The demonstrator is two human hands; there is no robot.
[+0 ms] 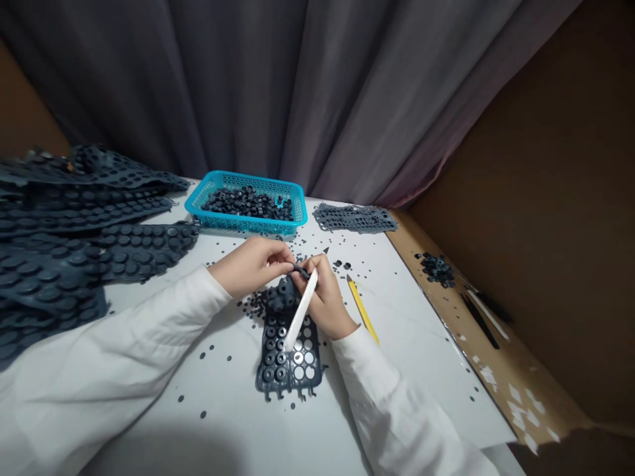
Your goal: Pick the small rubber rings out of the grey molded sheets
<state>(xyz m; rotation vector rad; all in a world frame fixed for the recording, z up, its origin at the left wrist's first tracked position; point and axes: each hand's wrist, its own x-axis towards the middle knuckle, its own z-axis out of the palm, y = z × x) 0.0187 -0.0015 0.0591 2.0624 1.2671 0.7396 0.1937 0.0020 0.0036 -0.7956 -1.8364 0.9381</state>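
Pinching a small dark rubber piece (300, 270) between them, the left hand (251, 266) and right hand (323, 299) sit nearly closed, the right also wrapped around a white tool (301, 311), just above a punched black rubber sheet (290, 367) on the white tabletop (421, 370).

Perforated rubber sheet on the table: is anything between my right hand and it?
Yes: the white flat tool in the right hand slants down over the rubber sheet, between hand and sheet. A bunched rubber clump also sits at the sheet's top end.
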